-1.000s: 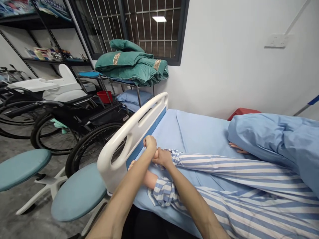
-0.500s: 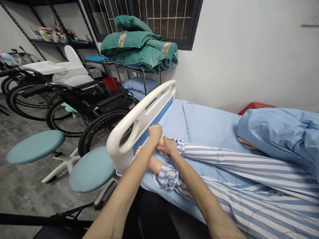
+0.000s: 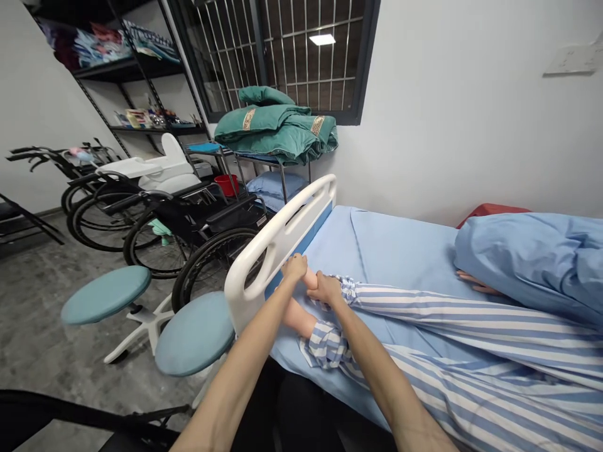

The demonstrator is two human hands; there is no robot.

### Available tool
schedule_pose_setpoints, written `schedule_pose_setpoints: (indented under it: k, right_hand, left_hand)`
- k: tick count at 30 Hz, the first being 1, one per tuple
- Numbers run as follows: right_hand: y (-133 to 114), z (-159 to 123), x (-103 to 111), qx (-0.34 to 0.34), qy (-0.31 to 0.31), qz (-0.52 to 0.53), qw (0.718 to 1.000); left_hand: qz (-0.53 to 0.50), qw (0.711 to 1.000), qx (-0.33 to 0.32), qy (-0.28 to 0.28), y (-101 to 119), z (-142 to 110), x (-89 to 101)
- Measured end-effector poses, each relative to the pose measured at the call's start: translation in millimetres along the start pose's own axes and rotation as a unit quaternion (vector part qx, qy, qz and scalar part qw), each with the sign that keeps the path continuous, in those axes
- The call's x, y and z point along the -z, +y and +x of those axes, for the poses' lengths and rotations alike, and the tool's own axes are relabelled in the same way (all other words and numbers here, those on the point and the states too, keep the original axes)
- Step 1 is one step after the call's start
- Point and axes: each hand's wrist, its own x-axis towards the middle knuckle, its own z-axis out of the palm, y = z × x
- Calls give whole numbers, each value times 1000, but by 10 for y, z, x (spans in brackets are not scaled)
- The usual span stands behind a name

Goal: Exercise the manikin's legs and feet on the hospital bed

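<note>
Two bare legs end in blue-and-white striped trousers [image 3: 438, 304] with gathered cuffs, lying on a bed with a light blue sheet [image 3: 391, 242]. My left hand [image 3: 294, 266] is wrapped over the front of the far foot [image 3: 309, 279], close to the footboard. Around the ankle of that same foot my right hand [image 3: 326, 289] is closed, just below the cuff. Skin of the foot shows between the two hands, while its toes are hidden. Nearer to me the other foot [image 3: 299, 317] rests on the sheet, partly covered by my left forearm.
A white footboard [image 3: 249, 260] closes the bed's left end. Two teal stools [image 3: 195, 333] and several wheelchairs [image 3: 217, 251] stand left of it. Green folded quilts [image 3: 282, 129] are piled behind. At right, a hand [image 3: 478, 282] shows from under a blue quilt [image 3: 522, 251].
My view has tilted up and turned left, so the scene sits lower and further right. Both hands stay on the far foot, with more skin visible between them.
</note>
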Motion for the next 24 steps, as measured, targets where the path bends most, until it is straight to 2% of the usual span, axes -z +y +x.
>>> schedule_pose_setpoints:
  k: [4, 7, 12, 16, 20, 24]
  right_hand:
    - [10, 9, -5, 8, 15, 10, 1000]
    - [18, 27, -27, 11, 22, 9, 1000]
    - [34, 73, -97, 8, 27, -2, 1000]
    - [51, 105, -154, 13, 40, -1, 999]
    - [62, 126, -184, 12, 48, 1, 999]
    - [65, 148, -202, 13, 45, -3, 999]
  left_hand:
    - [123, 990, -68, 19, 53, 17, 33]
    - [179, 978, -104, 6, 158, 31, 21]
    - [251, 962, -108, -20, 325, 80, -80]
    - [289, 949, -111, -61, 377, 240, -122]
    - [298, 942, -115, -102, 408, 420, -130]
    - [284, 947, -113, -102, 421, 496, -153]
